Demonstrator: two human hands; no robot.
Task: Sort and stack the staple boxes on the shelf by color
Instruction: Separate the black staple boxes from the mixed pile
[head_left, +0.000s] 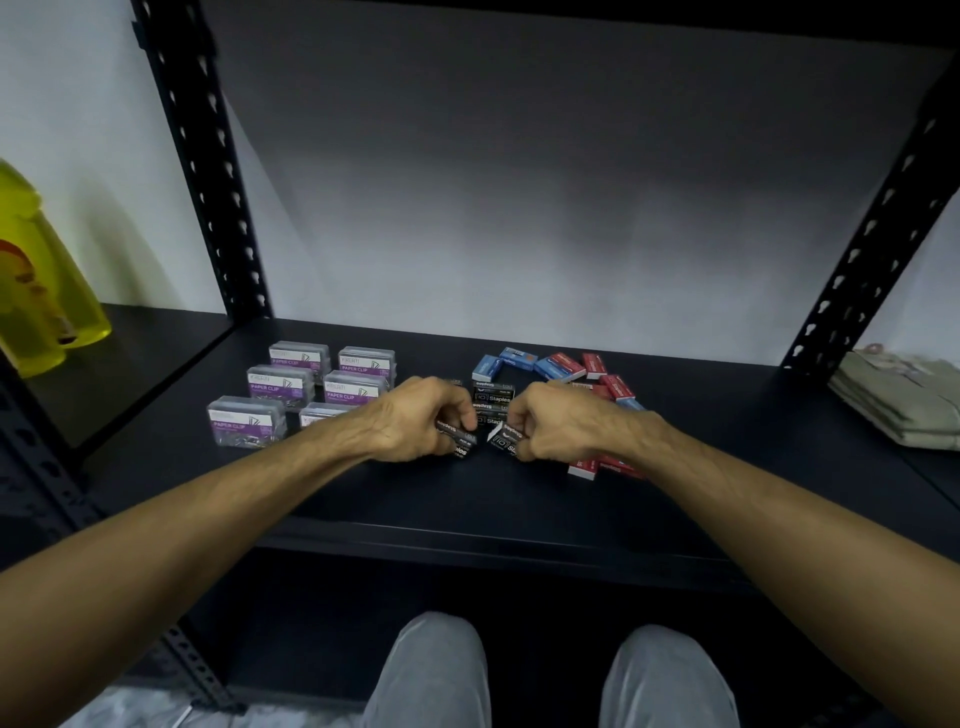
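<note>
On the dark shelf (519, 499) my left hand (421, 421) is closed around black staple boxes (460, 439), held low over the shelf. My right hand (556, 421) grips another black staple box (503, 440) just beside it. Between and behind the hands stands a small stack of black staple boxes (492, 399). Blue staple boxes (488, 368) lie loose at the back, mixed with red staple boxes (595, 365). More red boxes (584, 467) show under my right wrist, partly hidden.
Several clear paper clip boxes with purple labels (280, 387) stand in rows left of the hands. A yellow plastic container (36, 280) is at far left, folded greenish cloth (904, 405) at far right. Black perforated uprights (208, 171) frame the shelf.
</note>
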